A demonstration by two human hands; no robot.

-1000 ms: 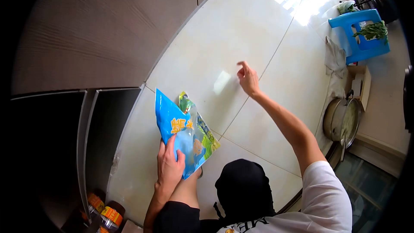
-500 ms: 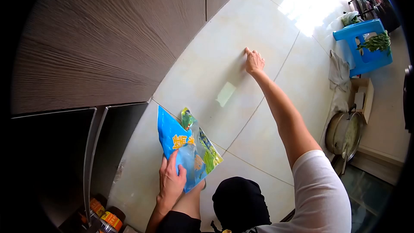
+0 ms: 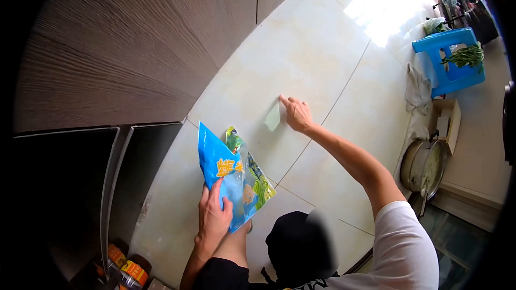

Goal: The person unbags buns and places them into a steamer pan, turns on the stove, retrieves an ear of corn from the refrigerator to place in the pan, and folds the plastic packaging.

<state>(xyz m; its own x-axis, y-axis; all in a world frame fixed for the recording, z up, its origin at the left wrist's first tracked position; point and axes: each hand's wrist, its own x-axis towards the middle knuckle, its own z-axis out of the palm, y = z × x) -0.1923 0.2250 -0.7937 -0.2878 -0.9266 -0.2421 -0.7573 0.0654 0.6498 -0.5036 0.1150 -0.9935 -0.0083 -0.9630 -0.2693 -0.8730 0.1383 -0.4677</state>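
Note:
A flat blue plastic food bag (image 3: 224, 169), with yellow characters and a clear, green-printed side, is gripped at its lower edge by my left hand (image 3: 215, 216). The thumb lies over the bag's front, above my bare knee. My right hand (image 3: 296, 114) reaches out low over the pale floor tiles (image 3: 322, 70), back up and fingers pointing down. One digit stretches away from the others, and I see nothing held. Whether the fingertips touch the floor I cannot tell. Beside them is a pale green patch (image 3: 273, 118) that looks like a reflection.
Dark wood-grain cabinets (image 3: 145, 43) run along the left. Several jars with orange labels (image 3: 134, 273) stand at lower left. On the right are a blue stool (image 3: 457, 78) with leafy greens (image 3: 466, 56), a grey cloth (image 3: 417, 88), a wooden box (image 3: 454, 123) and a metal pan (image 3: 416, 166).
My right hand has come back toward me and to the left, close to the pale green patch. My left hand keeps the bag in nearly the same place.

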